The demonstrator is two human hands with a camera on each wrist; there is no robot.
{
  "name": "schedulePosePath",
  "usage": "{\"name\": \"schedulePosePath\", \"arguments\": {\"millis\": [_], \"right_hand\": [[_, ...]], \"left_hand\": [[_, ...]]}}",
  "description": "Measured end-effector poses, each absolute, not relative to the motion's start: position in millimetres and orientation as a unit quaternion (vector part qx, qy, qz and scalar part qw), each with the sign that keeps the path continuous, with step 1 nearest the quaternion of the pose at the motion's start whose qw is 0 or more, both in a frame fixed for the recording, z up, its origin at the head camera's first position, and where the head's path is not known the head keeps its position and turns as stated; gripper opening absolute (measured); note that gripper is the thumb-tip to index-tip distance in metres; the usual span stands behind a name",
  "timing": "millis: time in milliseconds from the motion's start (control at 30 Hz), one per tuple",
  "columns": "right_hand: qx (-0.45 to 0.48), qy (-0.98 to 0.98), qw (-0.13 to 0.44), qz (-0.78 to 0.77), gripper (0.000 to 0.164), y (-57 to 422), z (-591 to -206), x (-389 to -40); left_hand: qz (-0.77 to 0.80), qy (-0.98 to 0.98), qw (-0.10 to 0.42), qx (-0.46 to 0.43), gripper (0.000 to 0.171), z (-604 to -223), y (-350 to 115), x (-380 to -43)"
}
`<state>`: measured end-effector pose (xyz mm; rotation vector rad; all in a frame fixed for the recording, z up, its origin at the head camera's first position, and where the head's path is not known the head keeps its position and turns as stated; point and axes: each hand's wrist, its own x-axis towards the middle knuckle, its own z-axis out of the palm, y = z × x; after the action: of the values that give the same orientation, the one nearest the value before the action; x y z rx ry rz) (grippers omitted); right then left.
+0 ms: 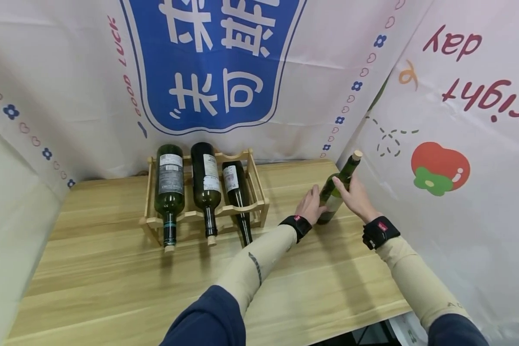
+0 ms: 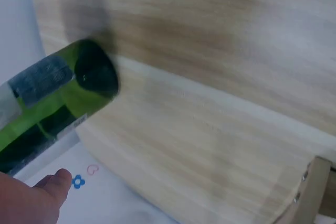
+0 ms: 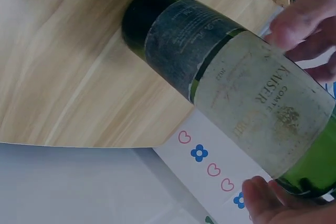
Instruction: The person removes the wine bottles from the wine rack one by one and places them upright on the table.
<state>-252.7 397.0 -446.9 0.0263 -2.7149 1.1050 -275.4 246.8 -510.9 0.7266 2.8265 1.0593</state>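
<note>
A green wine bottle (image 1: 331,203) with a cork and a pale label stands tilted at the table's right, neck leaning right and base close over the wood. My left hand (image 1: 310,205) holds its body from the left. From the right, my right hand (image 1: 357,198) grips it near the shoulder, thumb across the front. The right wrist view shows the bottle's labels (image 3: 247,98) between both hands. In the left wrist view the bottle's dark base (image 2: 97,72) faces me, with part of my left hand (image 2: 31,200) below it.
Left of the hands, a wooden wine rack (image 1: 259,211) bears a large corked bottle (image 1: 170,178), a second dark bottle (image 1: 206,178) and a slimmer bottle (image 1: 238,192), necks toward me. Printed cloth (image 1: 91,120) hangs behind and to the right. The wooden table (image 1: 112,283) ends at the front right.
</note>
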Motion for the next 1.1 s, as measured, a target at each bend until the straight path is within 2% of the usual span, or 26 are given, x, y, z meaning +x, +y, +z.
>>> {"name": "schedulePosePath", "arguments": {"millis": [267,433,533,767,1100], "right_hand": [[-0.045,-0.940,0.083,0.329,0.078,395,-446,-243],[-0.085,-0.947,0.061,0.304,0.094,389,-449,-229],[-0.106,-0.959,0.065,0.254,0.098,384,-453,-217],[-0.147,-0.967,0.112,0.173,0.086,362,-465,-195],[-0.132,-0.974,0.154,0.097,0.072,329,-479,-179]], "left_hand": [[0.330,0.909,0.012,0.254,0.061,-505,227,-273],[0.319,0.910,-0.002,0.264,0.060,-503,211,-271],[0.306,0.912,-0.009,0.273,0.062,-501,202,-269],[0.292,0.910,-0.041,0.293,0.059,-497,184,-261],[0.263,0.913,-0.068,0.304,0.053,-496,158,-254]]}}
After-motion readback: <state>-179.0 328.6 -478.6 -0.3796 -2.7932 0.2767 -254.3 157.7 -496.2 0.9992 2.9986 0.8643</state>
